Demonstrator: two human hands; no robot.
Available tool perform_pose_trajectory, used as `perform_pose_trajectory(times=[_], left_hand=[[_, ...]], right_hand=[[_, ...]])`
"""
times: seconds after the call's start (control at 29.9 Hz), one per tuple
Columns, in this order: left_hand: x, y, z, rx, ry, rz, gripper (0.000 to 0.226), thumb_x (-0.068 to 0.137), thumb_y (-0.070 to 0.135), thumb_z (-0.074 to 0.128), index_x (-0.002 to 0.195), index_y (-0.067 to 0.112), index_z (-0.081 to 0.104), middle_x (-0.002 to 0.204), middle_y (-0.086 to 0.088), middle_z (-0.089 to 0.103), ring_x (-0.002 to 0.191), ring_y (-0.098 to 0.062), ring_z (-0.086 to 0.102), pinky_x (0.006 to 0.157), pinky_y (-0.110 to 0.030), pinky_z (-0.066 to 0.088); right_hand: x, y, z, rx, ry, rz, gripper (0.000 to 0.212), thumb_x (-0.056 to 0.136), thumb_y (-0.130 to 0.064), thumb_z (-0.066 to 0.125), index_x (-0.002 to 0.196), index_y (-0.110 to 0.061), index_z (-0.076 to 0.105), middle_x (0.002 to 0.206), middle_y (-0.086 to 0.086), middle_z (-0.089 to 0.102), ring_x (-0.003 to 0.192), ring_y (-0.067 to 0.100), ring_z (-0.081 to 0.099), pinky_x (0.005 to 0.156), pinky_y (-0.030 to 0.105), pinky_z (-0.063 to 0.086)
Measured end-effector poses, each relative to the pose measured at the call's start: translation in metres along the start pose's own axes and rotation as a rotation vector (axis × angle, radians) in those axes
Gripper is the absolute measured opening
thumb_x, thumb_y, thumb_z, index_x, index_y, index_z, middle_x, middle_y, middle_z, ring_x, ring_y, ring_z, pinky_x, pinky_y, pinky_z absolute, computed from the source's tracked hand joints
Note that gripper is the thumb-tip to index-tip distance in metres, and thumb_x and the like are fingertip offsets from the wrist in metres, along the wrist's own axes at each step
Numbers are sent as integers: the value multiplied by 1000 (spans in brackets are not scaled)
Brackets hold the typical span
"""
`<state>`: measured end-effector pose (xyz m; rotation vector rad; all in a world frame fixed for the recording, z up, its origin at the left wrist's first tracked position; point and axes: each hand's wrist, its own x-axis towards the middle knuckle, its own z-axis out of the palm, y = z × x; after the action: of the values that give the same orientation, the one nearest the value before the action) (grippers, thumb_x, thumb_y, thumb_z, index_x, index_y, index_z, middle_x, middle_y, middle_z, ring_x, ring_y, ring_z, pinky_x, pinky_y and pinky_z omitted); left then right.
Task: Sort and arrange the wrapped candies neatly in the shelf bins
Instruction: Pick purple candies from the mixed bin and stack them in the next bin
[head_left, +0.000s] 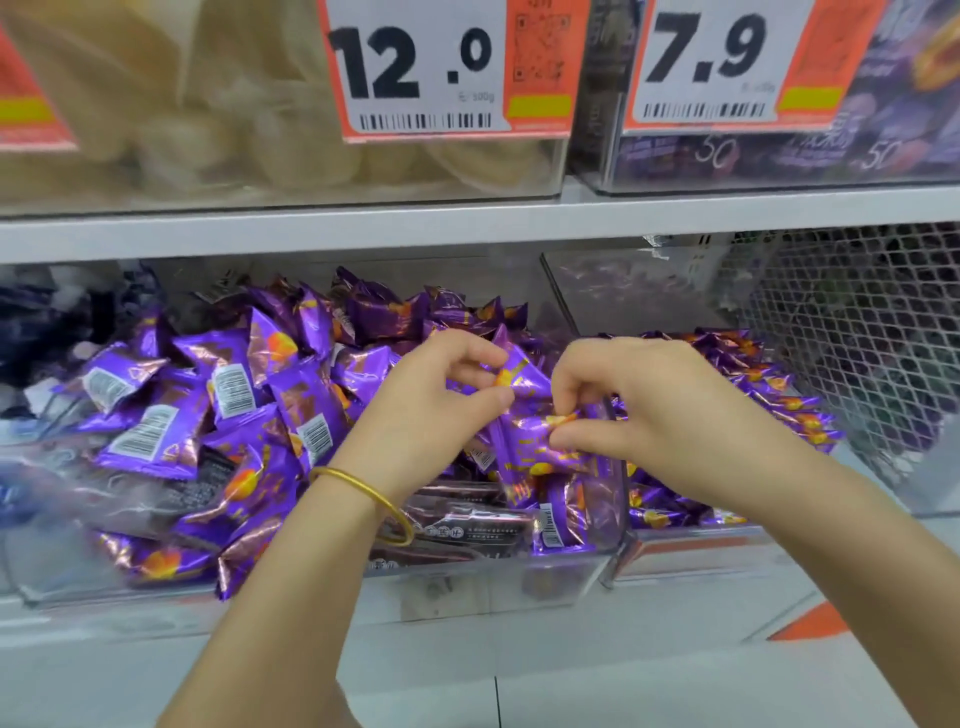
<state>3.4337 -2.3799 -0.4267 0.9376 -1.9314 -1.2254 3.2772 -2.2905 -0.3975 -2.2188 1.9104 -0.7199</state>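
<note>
The left hand (431, 400) pinches the upper candy (522, 376), right hand (644, 400) the lower candy (535, 434), fingers (488, 399) partly covering both.

A shop is shown: large price tags (415, 67) with barcodes are fixed to clear bins (602, 166) on a white shelf (311, 228), and loose wrapped candies (234, 405) are heaped in the lower bins (467, 584).

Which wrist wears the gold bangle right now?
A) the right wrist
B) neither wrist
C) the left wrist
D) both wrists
C: the gold bangle circles the wrist of the left hand, which pinches a purple candy; the right hand has a bare wrist.
</note>
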Motion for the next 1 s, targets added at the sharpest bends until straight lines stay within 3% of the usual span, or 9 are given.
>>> perform_pose_trajectory(times=[0.07,0.13,0.2,0.3,0.4,0.53,0.7,0.84,1.0], left_hand=[[-5,1,-3,-78,-38,18,17,89,11,60,99,23,67,88,-1,64,70,-15,57,67,-25,52],[-7,1,-5,-181,-88,-23,19,86,26,60,102,26,70,99,-7,70,89,-30,64,86,-41,53],[-9,2,-5,-252,-159,-65,33,76,32,64,108,25,68,109,-8,69,104,-33,63,93,-49,50],[-10,1,-3,-197,-180,-14,49,67,27,80,113,24,63,114,0,67,106,-20,64,90,-34,52],[-9,1,-2,-167,-156,46,47,73,16,77,116,24,60,117,2,65,105,-16,64,91,-31,51],[-9,7,1,-261,-127,81,54,73,0,71,117,20,50,106,0,60,88,-7,67,78,-21,54],[-5,2,7,-341,-49,9,56,62,19,81,107,23,48,115,-4,55,96,-8,65,78,-31,57],[-4,-6,8,240,-121,99,31,80,17,71,109,21,61,101,7,60,84,1,59,71,-10,45],[-4,-16,36,646,-387,161,42,86,31,64,126,20,57,78,3,54,64,-7,44,70,-24,39]], right_hand=[[-1,0,-3,135,32,35,26,74,-22,76,78,-29,52,75,-14,60,78,6,56,69,20,41],[-1,1,-3,215,82,55,27,74,-18,77,81,-28,53,80,-16,62,84,2,58,73,14,42],[1,3,-2,264,131,62,25,73,-18,76,81,-29,55,84,-17,63,88,-4,58,74,7,40],[3,5,0,212,145,57,22,72,-24,76,78,-33,57,87,-16,61,90,-3,55,75,11,39],[5,9,1,211,142,19,24,73,-27,76,91,-32,61,100,-12,57,96,1,52,83,17,42],[4,7,-5,319,-37,46,61,65,-51,70,122,-38,54,119,-26,55,111,-11,50,93,7,38],[1,9,-11,375,131,84,39,67,-16,81,100,-30,66,91,-18,66,82,-3,62,75,8,46],[-5,21,-26,610,234,181,38,67,-6,79,97,-26,68,75,-18,65,67,0,59,67,12,48],[-10,23,-21,654,176,207,36,69,-5,77,99,-23,67,76,-16,66,67,1,60,67,15,50]])
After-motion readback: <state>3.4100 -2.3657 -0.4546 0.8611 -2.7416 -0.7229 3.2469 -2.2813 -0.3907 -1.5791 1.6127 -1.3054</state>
